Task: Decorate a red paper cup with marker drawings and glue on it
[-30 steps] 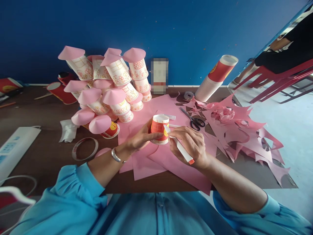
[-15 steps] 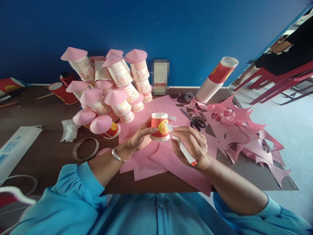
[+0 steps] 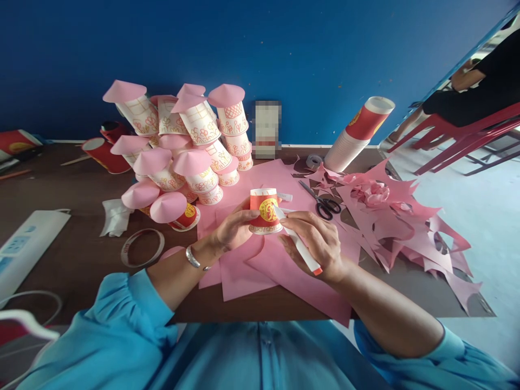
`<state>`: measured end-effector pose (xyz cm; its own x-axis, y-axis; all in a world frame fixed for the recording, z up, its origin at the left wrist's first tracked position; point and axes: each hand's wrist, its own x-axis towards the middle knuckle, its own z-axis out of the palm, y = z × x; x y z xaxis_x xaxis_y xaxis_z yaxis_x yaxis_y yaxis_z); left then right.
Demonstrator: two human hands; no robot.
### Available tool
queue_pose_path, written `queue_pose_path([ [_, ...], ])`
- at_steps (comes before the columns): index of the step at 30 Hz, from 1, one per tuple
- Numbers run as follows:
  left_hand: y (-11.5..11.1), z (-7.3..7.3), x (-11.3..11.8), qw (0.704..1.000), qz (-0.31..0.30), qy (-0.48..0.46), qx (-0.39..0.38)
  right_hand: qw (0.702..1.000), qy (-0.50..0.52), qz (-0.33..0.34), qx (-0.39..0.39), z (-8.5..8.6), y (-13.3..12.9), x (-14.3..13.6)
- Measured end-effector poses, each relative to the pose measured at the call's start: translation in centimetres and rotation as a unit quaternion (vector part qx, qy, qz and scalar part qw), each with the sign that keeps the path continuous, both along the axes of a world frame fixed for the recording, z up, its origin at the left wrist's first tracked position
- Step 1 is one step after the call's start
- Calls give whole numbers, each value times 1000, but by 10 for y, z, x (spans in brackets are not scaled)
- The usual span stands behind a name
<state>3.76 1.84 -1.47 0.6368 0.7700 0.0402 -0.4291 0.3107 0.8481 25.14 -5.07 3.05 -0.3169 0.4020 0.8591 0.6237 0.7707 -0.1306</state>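
My left hand (image 3: 235, 228) grips a red and white paper cup (image 3: 258, 205) with a yellow emblem, holding it upside down above the pink paper (image 3: 260, 281). Thin marks show on its white upper band, and a drawn pattern runs round its lower rim. Closed round a white marker (image 3: 298, 244) with an orange-red end is my right hand (image 3: 319, 238); the marker's tip is at the emblem's right side, though I cannot tell if it touches. Behind the cup lies a white cap (image 3: 285, 197).
Decorated cups with pink cone roofs (image 3: 195, 162) are stacked at back left. Scissors (image 3: 325, 206), pink scraps (image 3: 390, 216) and a leaning cup stack (image 3: 357, 135) occupy the right. A tape roll (image 3: 142, 247) lies left. A person (image 3: 471, 92) sits beyond on a red stool.
The cup and my right hand with the marker have shifted slightly left. The cup has turned a little in my left hand.
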Motion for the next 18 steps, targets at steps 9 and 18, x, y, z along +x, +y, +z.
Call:
queue_pose_path([
  [9,-1,3,-2,1000,12,0,-11,1000,14,-25,8,-11,6,6],
  [18,1,-1,-1,999,9,-23,-43,995,39,-21,-89,-20,16,13],
])
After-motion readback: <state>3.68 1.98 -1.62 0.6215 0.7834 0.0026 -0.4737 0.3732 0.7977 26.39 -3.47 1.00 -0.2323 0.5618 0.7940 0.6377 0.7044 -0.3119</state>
